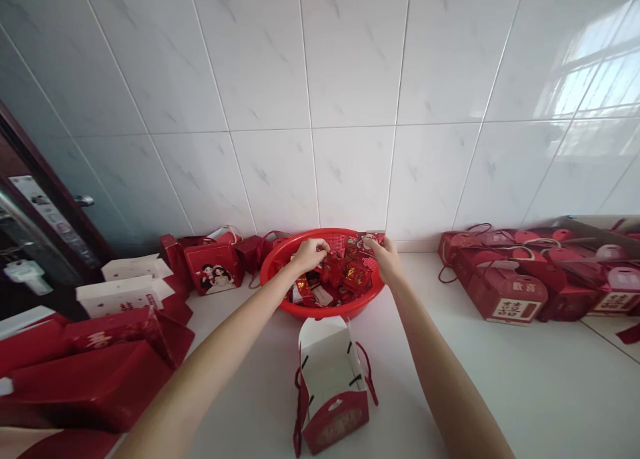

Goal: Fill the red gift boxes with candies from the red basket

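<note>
A red plastic basket [345, 310] holds several red and gold candy packets [356, 276]. My left hand [311, 254] is over its left side with the fingers pinched together; whatever is between the fingertips is too small to make out. At the basket's right rim my right hand [387, 256] grips a flat red printed packet [367, 237] between thumb and fingers. In front of the basket stands an open red gift box [336, 422], with its pale inside facing up and red cord handles hanging at both sides.
Folded or closed red gift boxes [510, 292] crowd the right side of the white counter [240, 379]. More red boxes [90, 386] fill the left, and a box with a printed couple [215, 267] leans near the tiled wall [350, 172]. A dark door [40, 206] with keys stands at far left.
</note>
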A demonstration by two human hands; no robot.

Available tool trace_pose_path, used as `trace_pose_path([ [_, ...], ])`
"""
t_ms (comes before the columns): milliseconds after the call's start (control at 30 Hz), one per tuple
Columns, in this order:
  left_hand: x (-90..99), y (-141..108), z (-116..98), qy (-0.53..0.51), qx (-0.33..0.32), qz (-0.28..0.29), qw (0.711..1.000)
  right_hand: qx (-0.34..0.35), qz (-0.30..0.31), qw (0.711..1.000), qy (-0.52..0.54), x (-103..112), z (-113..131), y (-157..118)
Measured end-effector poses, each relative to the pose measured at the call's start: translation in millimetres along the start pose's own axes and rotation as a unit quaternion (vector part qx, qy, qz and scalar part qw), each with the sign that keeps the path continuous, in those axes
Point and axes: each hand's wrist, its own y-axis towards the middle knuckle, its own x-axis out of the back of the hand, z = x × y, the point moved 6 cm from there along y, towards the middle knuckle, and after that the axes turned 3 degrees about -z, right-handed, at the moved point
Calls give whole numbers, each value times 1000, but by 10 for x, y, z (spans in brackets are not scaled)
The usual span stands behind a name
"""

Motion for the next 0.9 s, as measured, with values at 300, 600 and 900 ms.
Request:
trace_pose_path([
  [300, 47, -20, -54, 63, 32, -4, 997, -7, 14, 1000, 3, -8, -10, -5],
  [600, 44, -162, 36, 253, 110, 120, 954, -1, 20, 1000, 13, -21, 5, -10],
  [900, -62, -196, 31, 299, 125, 181, 929, -8, 16, 1000, -5, -9, -4, -4],
])
